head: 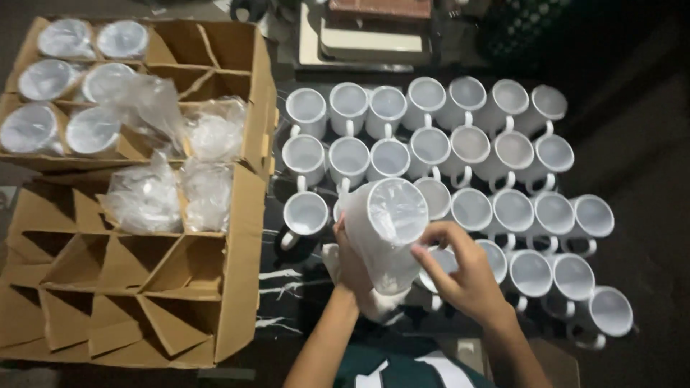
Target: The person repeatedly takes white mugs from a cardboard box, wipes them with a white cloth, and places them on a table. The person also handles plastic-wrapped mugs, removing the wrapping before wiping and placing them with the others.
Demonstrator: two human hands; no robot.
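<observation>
Wrapped mug, a white mug in thin clear plastic, is held tilted above the dark table, its open mouth facing the camera, in front of the rows of unwrapped white mugs. Left hand cups the mug's lower side from the left, fingers curled close together around the body, loose plastic bunched beneath the palm. Right hand meets the mug from the right; its fingers are bent and gathered, the tips pressed to the plastic just below the rim, seemingly pinching the film. Both hands thus bracket the mug, which lies between them. At left, two cardboard boxes with dividers hold further plastic-wrapped mugs in some compartments.
</observation>
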